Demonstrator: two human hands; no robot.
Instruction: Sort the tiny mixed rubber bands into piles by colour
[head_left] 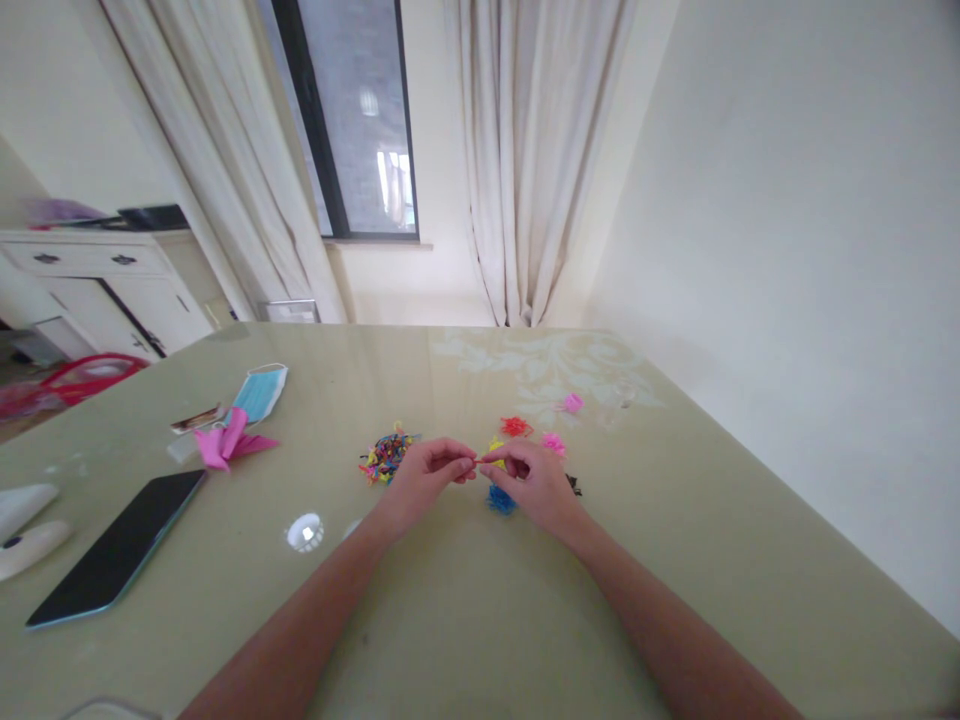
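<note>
Pinched between the fingertips of both hands is a thin red band [480, 461], mostly covered by the fingers. My left hand [433, 468] holds its left end, and my right hand [531, 476] grips the right end. Beside my left hand lies a mixed pile of small coloured bands [385, 455]. Single-colour piles surround my right hand: red bands [516, 427] behind it, blue bands [501, 499] in front, and pink bands [554, 443] further right. Yellow bands [496, 446] and black bands [574, 485] are partly hidden by that hand.
On the left of the glossy table [465, 620] are a tablet-like black device [120, 545], a pink folded paper shape [231, 440], a blue face mask [262, 393] and white objects [30, 540]. Another pink clump [572, 403] sits farther back. A wall [810, 300] borders the right side.
</note>
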